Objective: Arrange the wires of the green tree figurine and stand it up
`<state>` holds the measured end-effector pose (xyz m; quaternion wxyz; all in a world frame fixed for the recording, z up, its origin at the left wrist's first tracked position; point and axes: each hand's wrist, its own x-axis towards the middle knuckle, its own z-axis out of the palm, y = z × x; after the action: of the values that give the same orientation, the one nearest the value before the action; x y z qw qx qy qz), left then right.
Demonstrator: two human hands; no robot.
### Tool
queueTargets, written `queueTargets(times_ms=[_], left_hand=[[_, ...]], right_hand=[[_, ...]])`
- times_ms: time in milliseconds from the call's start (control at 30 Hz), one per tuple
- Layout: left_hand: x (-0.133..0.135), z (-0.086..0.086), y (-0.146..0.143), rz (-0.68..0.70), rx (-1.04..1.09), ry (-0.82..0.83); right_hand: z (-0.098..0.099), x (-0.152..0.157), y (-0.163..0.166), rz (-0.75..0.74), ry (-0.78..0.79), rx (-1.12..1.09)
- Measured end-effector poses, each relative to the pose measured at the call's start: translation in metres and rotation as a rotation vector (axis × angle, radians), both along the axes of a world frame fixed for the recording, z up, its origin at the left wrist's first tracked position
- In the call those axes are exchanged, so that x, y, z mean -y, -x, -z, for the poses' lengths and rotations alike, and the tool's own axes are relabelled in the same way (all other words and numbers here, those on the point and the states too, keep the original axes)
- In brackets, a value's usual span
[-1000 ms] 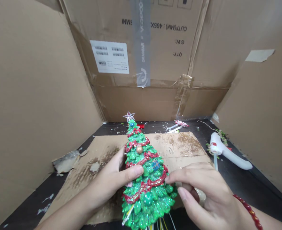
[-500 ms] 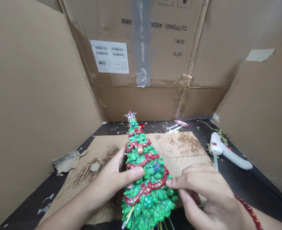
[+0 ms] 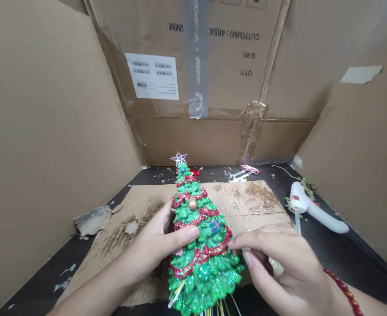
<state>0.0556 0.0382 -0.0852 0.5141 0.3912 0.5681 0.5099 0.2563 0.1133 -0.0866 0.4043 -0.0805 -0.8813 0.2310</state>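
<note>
A small glittery green Christmas tree (image 3: 200, 245) with red garlands, a gold ball and a clear star on top stands tilted above a stained cardboard sheet (image 3: 242, 199). My left hand (image 3: 157, 245) is wrapped round its left side, thumb across the front. My right hand (image 3: 275, 259) pinches at the tree's right edge by the red garland, its fingers pressed together. Thin coloured strands hang from the tree's underside.
A white glue gun (image 3: 312, 208) lies on the dark table at the right. Cardboard walls enclose the space on the left, back and right. Scraps, a red piece and a red-white twist (image 3: 248, 170) lie near the back wall. A torn cardboard bit (image 3: 91, 219) sits left.
My right hand's fingertips have closed in on the tree's right edge. The tree and my left hand have barely shifted.
</note>
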Motion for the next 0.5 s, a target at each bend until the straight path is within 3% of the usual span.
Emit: queueTargets(times_ms=[500], left_hand=[[0.0005, -0.003, -0.005, -0.006, 0.007, -0.063]], right_hand=[[-0.0004, 0.0055, 0.0005, -0.022, 0.274, 0.22]])
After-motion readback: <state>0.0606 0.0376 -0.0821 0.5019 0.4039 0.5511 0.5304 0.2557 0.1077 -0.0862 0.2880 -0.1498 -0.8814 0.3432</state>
